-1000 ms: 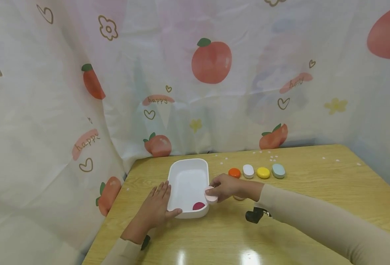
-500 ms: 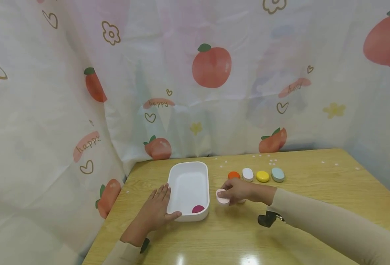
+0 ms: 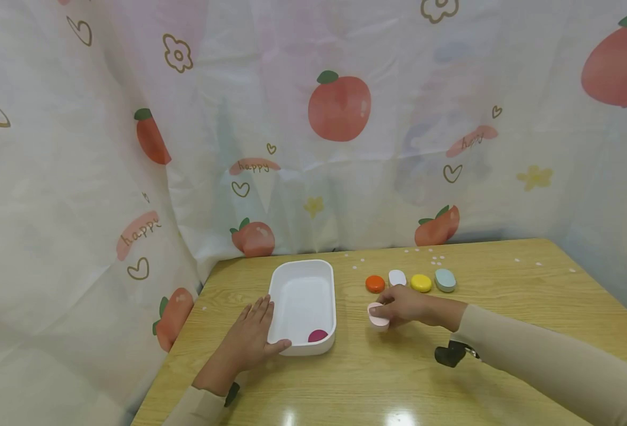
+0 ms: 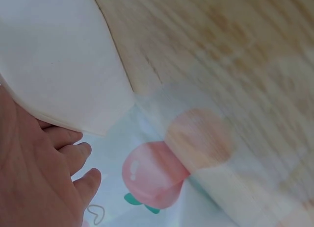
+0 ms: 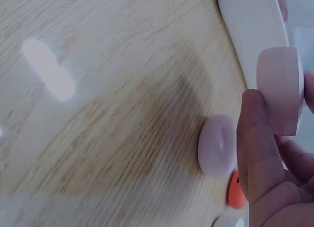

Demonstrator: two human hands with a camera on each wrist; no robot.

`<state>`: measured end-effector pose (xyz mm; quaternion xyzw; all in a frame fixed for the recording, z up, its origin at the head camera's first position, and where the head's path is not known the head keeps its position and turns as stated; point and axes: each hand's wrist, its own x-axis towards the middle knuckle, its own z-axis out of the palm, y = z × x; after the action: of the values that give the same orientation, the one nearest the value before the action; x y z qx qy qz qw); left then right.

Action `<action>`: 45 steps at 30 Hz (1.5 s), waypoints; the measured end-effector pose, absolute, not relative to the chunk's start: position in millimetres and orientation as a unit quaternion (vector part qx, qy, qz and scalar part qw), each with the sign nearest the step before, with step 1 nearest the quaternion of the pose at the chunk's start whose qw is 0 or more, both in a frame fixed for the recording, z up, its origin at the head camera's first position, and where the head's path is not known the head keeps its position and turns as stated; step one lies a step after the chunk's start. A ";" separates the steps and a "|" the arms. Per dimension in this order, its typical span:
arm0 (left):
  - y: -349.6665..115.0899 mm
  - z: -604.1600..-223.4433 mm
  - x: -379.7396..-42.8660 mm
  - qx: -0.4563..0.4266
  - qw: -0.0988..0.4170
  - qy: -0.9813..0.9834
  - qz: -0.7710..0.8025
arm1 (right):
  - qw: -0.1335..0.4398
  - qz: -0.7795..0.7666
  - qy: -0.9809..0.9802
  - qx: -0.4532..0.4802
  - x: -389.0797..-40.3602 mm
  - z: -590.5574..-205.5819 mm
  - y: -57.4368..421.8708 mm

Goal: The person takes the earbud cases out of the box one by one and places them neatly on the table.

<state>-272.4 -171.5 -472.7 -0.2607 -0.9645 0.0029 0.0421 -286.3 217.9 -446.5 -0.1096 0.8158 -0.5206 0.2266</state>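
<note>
In the head view my left hand [image 3: 246, 340] rests on the left rim of a white rectangular tray [image 3: 308, 350], fingers extended. A dark pink oval bar [image 3: 317, 336], soap-like, lies in the tray's near right corner. My right hand [image 3: 414, 305] pinches a pale pink soap bar [image 3: 379, 320] between thumb and fingers, above the table to the tray's right. The right wrist view shows this bar [image 5: 279, 89] held on edge, apart from the table. Below it a mauve soap bar [image 5: 216, 146] lies on the wood; in the head view the right hand hides it.
Behind the right hand stand an orange bar [image 3: 375, 284], a white bar [image 3: 397, 276], a yellow bar [image 3: 421, 283] and a pale blue-green bar [image 3: 445, 280] in a row. Small white flecks dot the wooden table [image 3: 324, 396] at the back. A fruit-print curtain [image 3: 377, 195] borders it.
My right hand has moved right, away from the tray's right rim, still holding the pale pink soap bar. The left hand stays on the tray's rim.
</note>
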 end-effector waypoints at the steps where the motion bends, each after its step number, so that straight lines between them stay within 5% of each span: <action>1: -171.5 -472.8 -272.0 -0.261 0.043 -0.964 0.002 | 0.229 -0.524 0.813 -0.109 -286.1 -447.1 219.3; 45: -172.5 -474.5 -272.6 -0.263 0.046 -0.964 -0.007 | 0.164 -0.470 0.864 -0.074 -282.0 -469.4 278.0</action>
<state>-272.6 -172.5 -474.5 -0.2630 -0.9637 -0.0074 0.0463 -282.0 278.0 -469.4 -0.0735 0.8643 -0.4697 0.1641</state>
